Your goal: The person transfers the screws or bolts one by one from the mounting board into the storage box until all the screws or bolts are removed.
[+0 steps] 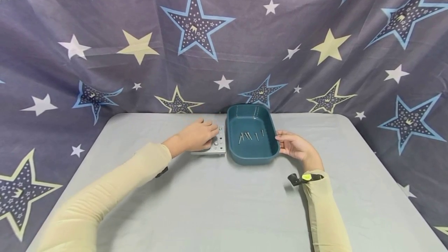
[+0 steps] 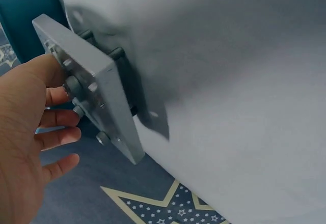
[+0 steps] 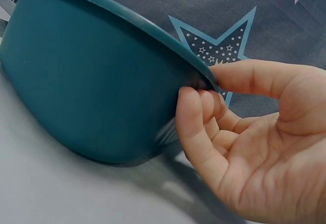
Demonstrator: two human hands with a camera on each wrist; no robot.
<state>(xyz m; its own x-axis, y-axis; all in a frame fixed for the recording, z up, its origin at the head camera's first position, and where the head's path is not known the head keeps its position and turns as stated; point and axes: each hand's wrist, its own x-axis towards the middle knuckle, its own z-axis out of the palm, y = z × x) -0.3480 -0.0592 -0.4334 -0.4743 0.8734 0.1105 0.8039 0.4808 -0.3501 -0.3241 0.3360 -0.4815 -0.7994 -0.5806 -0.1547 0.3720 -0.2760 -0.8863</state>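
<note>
A silver metal plate [image 1: 221, 149] with holes and bolts set in it stands left of a teal plastic tray [image 1: 253, 159]. My left hand [image 1: 196, 135] lies over the plate, its thumb and index fingertips at a bolt head [image 2: 73, 85] in the left wrist view. The other fingers [image 2: 58, 137] are spread beside the plate's face, and bolt ends stick out on its far side. My right hand [image 1: 294, 146] pinches the tray's right rim between thumb and bent fingers [image 3: 191, 114]. Several small metal screws [image 1: 247, 135] lie scattered on the tray's floor.
A light grey cloth covers the table [image 1: 217, 205]. Behind its far edge hangs a dark curtain [image 1: 245, 65] printed with stars, close to the tray's far end. A black wrist camera [image 1: 294, 179] sits on the right sleeve.
</note>
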